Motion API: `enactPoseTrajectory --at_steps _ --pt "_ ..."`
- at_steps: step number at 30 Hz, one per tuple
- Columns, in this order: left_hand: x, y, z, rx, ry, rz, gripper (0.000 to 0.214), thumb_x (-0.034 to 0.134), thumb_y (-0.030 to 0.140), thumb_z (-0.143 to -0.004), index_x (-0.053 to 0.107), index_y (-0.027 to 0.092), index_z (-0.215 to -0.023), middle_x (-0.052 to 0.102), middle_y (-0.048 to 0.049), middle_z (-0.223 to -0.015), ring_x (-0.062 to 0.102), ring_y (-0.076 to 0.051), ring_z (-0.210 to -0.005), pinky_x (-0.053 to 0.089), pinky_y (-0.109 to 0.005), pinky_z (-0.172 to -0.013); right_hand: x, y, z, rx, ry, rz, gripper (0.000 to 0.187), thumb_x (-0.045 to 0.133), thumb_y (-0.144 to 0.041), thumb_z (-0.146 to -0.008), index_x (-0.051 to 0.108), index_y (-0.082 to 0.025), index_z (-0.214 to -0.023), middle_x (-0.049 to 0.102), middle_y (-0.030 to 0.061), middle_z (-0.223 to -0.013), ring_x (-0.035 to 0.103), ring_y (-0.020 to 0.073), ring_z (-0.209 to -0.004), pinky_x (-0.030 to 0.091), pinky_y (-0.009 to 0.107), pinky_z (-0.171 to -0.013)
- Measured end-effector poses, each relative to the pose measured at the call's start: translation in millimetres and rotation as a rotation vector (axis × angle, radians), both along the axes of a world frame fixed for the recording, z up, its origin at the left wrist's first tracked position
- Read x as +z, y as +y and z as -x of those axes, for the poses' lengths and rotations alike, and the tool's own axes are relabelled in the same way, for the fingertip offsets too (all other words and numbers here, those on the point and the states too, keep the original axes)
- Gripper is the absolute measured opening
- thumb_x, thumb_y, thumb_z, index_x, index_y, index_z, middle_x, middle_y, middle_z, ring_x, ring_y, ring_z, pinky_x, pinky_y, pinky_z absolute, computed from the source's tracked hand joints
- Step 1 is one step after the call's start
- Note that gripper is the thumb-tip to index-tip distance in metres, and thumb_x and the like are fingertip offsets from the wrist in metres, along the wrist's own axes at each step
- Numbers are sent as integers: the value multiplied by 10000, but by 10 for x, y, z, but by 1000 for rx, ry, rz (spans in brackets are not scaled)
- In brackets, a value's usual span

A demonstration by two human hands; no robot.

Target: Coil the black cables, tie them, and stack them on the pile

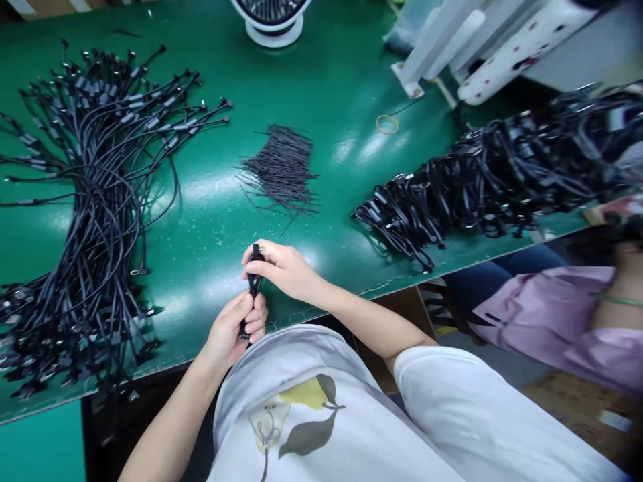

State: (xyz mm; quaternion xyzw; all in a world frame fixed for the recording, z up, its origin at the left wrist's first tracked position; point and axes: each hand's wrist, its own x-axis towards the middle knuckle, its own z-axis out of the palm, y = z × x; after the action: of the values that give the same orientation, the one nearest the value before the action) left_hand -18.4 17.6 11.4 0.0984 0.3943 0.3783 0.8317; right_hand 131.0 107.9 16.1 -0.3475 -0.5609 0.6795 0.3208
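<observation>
A folded black cable [254, 281] is held between my two hands over the table's near edge. My left hand [240, 325] is closed round its lower part. Above it, my right hand [278, 266] pinches the upper end between thumb and fingers. Beyond my hands lies a heap of thin black twist ties [284, 164]. On the left a large pile of loose black cables [105, 174] with small plugs spreads across the table. To the right stretches a long row of bundled black cables [477, 174].
The green table [211, 221] carries a white fan [274, 27] at the back and a yellow rubber band [387, 124]. A grey metal stand [426, 53] and a spotted white roll [527, 50] are at the back right. Another person in a pink top [547, 314] sits at the right.
</observation>
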Motion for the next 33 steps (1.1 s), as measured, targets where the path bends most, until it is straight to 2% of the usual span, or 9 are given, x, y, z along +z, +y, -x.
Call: enactPoseTrajectory --at_steps 3,6,11,14,19,23,28,30,33 --pt "8 -14 56 -19 -40 19 291 725 375 -810 565 135 -774 258 83 -590 192 -30 -449 276 -122 -377 20 89 -102 162 -1 2 238 615 -284 -840 547 -204 -1054 584 -22 -843 567 90 -681 502 226 -610" --pt "21 -20 84 -16 -57 25 289 735 373 -801 585 127 -776 247 84 -589 178 -28 -449 261 -120 -369 42 117 -145 250 23 26 386 623 -168 -779 500 -213 -1142 573 -6 -933 577 106 -820 511 239 -694" --pt "8 -10 55 -2 29 3 324 752 410 -783 633 117 -858 331 64 -607 292 -35 -476 339 -134 -411 2 41 -62 66 57 116 335 541 -73 -700 477 -204 -1001 484 -28 -873 488 87 -784 412 194 -635" --pt "-4 -8 61 -10 2 -7 320 748 403 -790 646 112 -874 335 62 -609 287 -34 -477 318 -130 -403 -4 15 -40 55 113 193 378 574 -76 -659 482 -199 -1005 484 -24 -896 480 88 -799 409 203 -673" --pt "12 9 99 0 -36 -47 342 745 408 -793 666 99 -915 337 60 -612 282 -32 -474 300 -133 -394 77 3 -37 19 204 324 394 619 -133 -644 492 -208 -1010 499 -18 -872 470 98 -753 371 194 -586" --pt "-34 6 79 -13 35 -149 375 731 446 -799 645 117 -956 375 48 -642 344 -56 -503 367 -171 -431 11 -28 2 -51 75 109 365 551 -101 -666 489 -208 -1009 525 -5 -961 502 97 -812 429 222 -716" --pt "-84 5 1 -11 161 -258 355 662 457 -858 634 134 -1001 408 42 -665 399 -73 -550 483 -223 -544 -139 -21 20 -223 -357 -443 256 462 -141 -796 517 -195 -1041 538 27 -927 488 122 -729 451 289 -736" --pt "-48 24 -22 23 161 -246 359 669 453 -854 644 122 -992 387 55 -651 372 -60 -536 525 -250 -599 -131 5 -5 -243 -463 -626 311 455 -157 -832 544 -194 -1128 556 75 -1054 538 150 -832 467 308 -770" --pt "35 54 -22 37 139 -199 364 712 443 -819 652 115 -964 375 60 -646 355 -55 -533 542 -259 -600 -80 48 -50 -134 -541 -777 471 377 -114 -874 531 -275 -1290 498 83 -1335 561 174 -1049 486 299 -806"
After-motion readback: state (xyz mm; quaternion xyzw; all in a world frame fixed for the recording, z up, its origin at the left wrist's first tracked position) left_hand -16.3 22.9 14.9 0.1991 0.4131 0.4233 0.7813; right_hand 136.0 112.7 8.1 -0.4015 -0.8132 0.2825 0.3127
